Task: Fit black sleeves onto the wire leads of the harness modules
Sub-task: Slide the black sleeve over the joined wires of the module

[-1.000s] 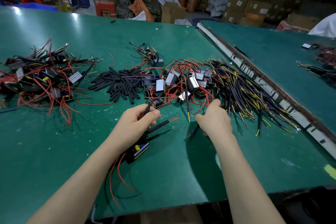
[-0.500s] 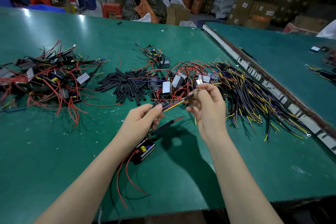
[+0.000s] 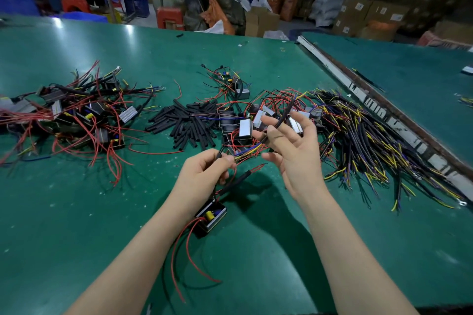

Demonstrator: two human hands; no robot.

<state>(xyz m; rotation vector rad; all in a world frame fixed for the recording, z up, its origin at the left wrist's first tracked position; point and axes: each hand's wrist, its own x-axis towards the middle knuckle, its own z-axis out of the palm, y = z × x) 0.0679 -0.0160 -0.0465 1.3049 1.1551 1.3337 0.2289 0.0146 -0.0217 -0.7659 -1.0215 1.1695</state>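
Observation:
My left hand [image 3: 204, 174] pinches thin black leads rising from a small black harness module [image 3: 211, 217] that lies on the green table under my wrist. One red lead of that module wears a black sleeve [image 3: 238, 179]. My right hand [image 3: 294, 158] is raised over the table. Its fingers hold a black-sleeved cable [image 3: 282, 117], whose yellow and blue wire ends [image 3: 249, 152] reach across to my left fingertips. Loose black sleeves [image 3: 189, 125] lie in a heap behind my hands.
A tangle of modules with red wires [image 3: 76, 115] sits at the left. More silver-faced modules [image 3: 245, 128] lie behind my hands. A big bundle of black, yellow and purple cables [image 3: 371, 140] spreads at the right, beside the table's joint strip [image 3: 384, 112]. Boxes and stools stand beyond.
My right hand has taken a black cable off the table, lifted it and brought its wire ends to my left fingertips. My left hand has stayed over the module.

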